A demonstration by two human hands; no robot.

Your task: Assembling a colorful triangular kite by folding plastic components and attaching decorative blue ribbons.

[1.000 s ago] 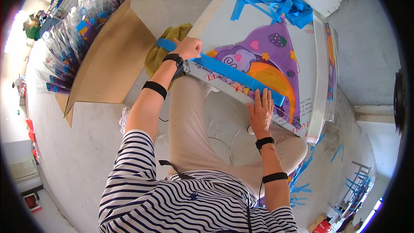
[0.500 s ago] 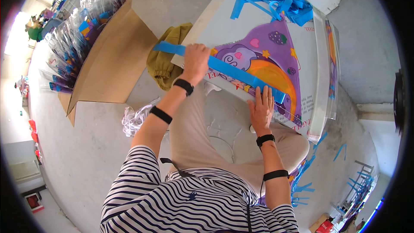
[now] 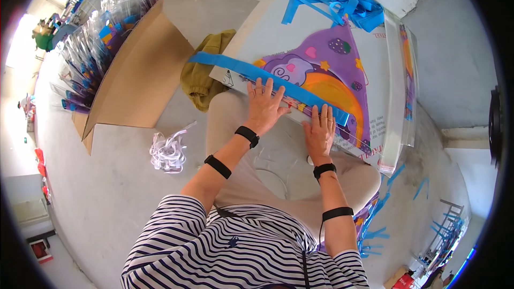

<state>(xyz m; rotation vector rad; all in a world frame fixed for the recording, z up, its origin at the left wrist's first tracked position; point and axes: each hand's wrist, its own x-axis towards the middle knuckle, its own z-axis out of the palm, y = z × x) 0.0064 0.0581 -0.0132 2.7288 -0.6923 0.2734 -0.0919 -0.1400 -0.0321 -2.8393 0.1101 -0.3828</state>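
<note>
A flat blue ribbon strip (image 3: 256, 70) lies slantwise across a purple printed sheet (image 3: 332, 53) with a pointed top, pink hearts, gold stars and an orange arc. Its left end hangs past the board's edge. My left hand (image 3: 263, 109) rests with fingers spread along the near edge of the strip, close to its middle. Near the strip's right end, my right hand (image 3: 321, 135) lies flat, fingers stretched, fingertips at the ribbon. A narrow, colourfully patterned edge (image 3: 300, 107) shows just below the ribbon, partly covered by both hands. Everything rests on a white printed board (image 3: 251, 37).
Blue ribbon strips (image 3: 348, 0) are heaped at the board's far end. Clear plastic sleeves (image 3: 393, 96) lie along its right side. An open cardboard box (image 3: 134, 69) holds several plastic-wrapped packs. Olive cloth (image 3: 201, 83) and a white cord tangle (image 3: 168, 150) lie on the left.
My left hand has let go of the ribbon's left part and moved right and down, its fingers now spread. The ribbon lies down on the sheet; my right hand has barely shifted.
</note>
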